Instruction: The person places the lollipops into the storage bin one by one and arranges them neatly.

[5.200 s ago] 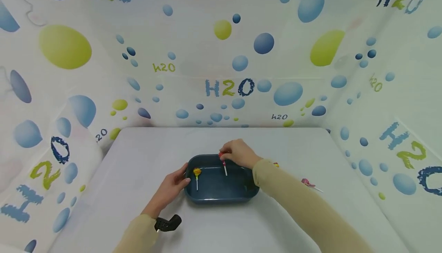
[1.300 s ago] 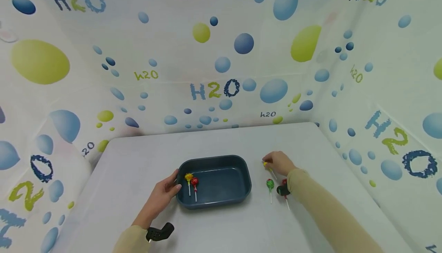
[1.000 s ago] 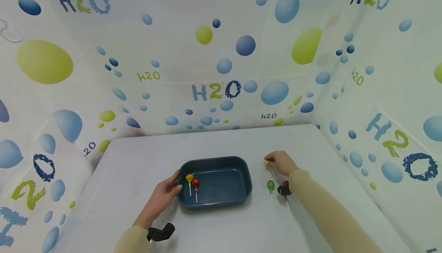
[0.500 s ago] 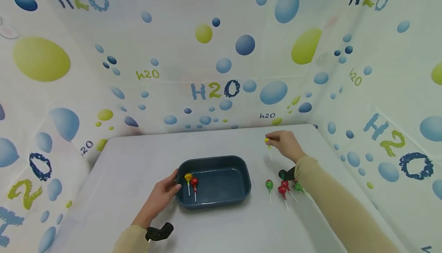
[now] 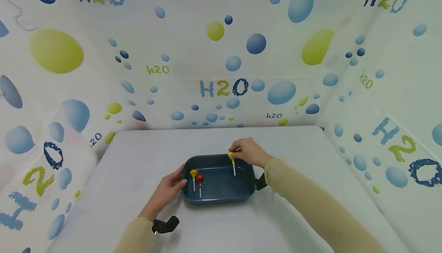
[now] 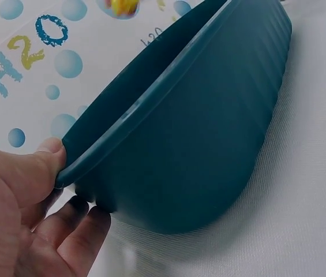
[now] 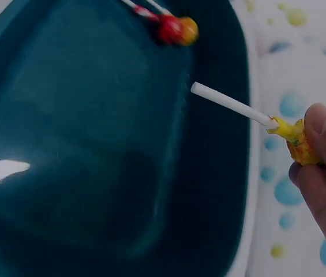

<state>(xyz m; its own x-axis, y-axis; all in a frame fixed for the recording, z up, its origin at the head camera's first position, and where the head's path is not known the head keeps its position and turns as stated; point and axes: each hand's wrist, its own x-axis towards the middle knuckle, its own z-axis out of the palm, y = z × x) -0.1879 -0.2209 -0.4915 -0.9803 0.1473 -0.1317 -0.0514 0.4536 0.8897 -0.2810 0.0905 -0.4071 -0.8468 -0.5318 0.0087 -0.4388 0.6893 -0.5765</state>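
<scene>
My left hand [image 5: 166, 191] grips the left end of a dark blue-green tray [image 5: 221, 187]; in the left wrist view the thumb lies over the tray's rim [image 6: 134, 112] and the fingers are outside below it. Above the tray's back right part, my right hand [image 5: 250, 153] pinches a yellow lollipop [image 5: 233, 162] by its wrapped head, its white stick pointing down. The right wrist view shows thumb and fingers around that yellow head [image 7: 302, 149]. Inside the tray, at its left, a yellow-orange lollipop [image 5: 193, 174] and a red lollipop [image 5: 199, 178] lie side by side.
Right of the tray, the right sleeve [image 5: 304, 195] covers most of the table area where other lollipops lay; only thin stick ends show below it. A white table [image 5: 152, 145] runs back to a patterned wall sheet [image 5: 183, 91]. Black wrist devices sit on both arms.
The right hand took the yellow lollipop from the table on the right, lifted it, and carried it left over the tray. Earlier it put the red lollipop in. The left hand keeps its hold.
</scene>
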